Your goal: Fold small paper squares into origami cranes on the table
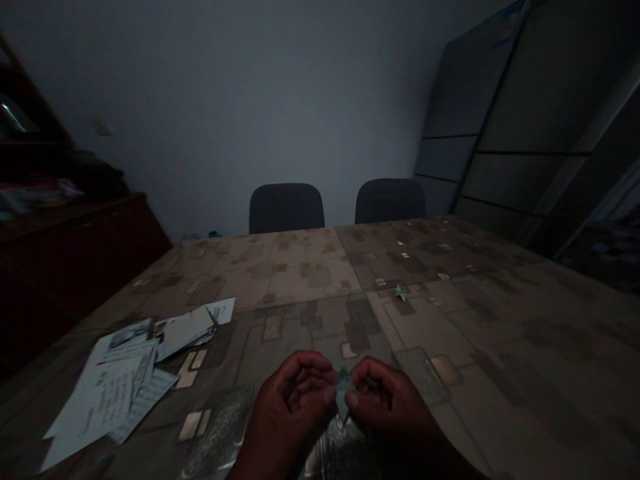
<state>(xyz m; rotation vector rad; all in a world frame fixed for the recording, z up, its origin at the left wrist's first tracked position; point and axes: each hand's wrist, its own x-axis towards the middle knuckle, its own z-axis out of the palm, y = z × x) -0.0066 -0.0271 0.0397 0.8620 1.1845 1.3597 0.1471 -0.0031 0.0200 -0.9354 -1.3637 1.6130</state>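
Folded teal paper point(343, 393) pinched upright between left hand point(295, 403) and right hand point(387, 403), both grips narrow on it, long axis running near to far; similar paper figure point(401, 291) lies farther out on the tabletop point(500, 347).

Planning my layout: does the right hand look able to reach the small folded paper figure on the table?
Probably yes: the right hand holds a folded paper piece with the left hand, but nothing lies between it and the small figure on the tabletop.

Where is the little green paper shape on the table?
In the head view, the little green paper shape lies on the table, ahead of the hands.
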